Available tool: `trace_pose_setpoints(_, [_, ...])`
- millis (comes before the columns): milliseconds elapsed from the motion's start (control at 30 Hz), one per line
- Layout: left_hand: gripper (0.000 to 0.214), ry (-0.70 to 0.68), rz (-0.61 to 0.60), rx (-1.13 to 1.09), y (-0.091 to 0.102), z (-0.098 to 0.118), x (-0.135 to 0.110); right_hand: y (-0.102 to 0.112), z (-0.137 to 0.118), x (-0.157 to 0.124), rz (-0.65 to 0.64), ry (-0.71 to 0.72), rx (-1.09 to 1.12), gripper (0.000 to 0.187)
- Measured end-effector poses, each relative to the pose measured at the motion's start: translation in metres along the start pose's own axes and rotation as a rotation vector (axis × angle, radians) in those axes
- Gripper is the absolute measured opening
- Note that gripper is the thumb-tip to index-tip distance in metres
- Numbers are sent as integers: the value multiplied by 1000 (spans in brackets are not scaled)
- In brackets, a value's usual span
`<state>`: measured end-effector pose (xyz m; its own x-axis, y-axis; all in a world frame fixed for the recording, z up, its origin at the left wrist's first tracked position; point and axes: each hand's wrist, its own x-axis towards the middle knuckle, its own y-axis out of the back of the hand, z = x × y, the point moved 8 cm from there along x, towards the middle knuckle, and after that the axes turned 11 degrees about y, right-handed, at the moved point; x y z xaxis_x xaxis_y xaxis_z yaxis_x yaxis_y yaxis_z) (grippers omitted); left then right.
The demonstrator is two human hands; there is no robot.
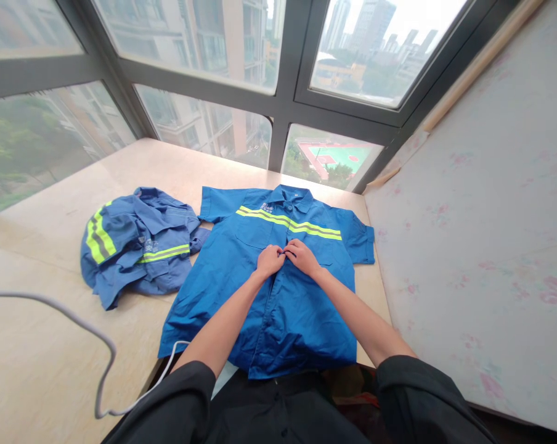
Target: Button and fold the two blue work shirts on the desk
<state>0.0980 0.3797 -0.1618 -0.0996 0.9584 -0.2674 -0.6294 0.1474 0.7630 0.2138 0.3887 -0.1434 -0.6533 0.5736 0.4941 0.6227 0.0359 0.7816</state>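
A blue short-sleeved work shirt (278,308) with yellow-and-grey reflective stripes across the chest lies flat, front up, on a light wooden table (38,345). My left hand (269,259) and my right hand (301,256) meet at the shirt's front placket, just below the stripes. Both hands have their fingers pinched closed on the placket fabric. What lies between the fingertips is too small to make out.
A second blue shirt with reflective stripes (137,243) lies crumpled to the left. A white cable (96,345) curves over the table's near left part. Large windows (214,68) stand behind the table, and a pale patterned wall (482,234) closes the right side.
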Motion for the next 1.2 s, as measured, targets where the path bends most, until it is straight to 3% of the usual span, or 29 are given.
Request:
trace_pose_setpoints(300, [19,86,-92,-18,-6,-3,13,3,-6,-4,57,-5,12,18])
trace_pose_setpoints(700, [19,124,-84,-47,-6,-6,14,6,-5,-2,43,9,101,17])
trace_pose_setpoints(1200, [21,52,64,-115,1,1,-10,2,-2,-5,66,12,11,22])
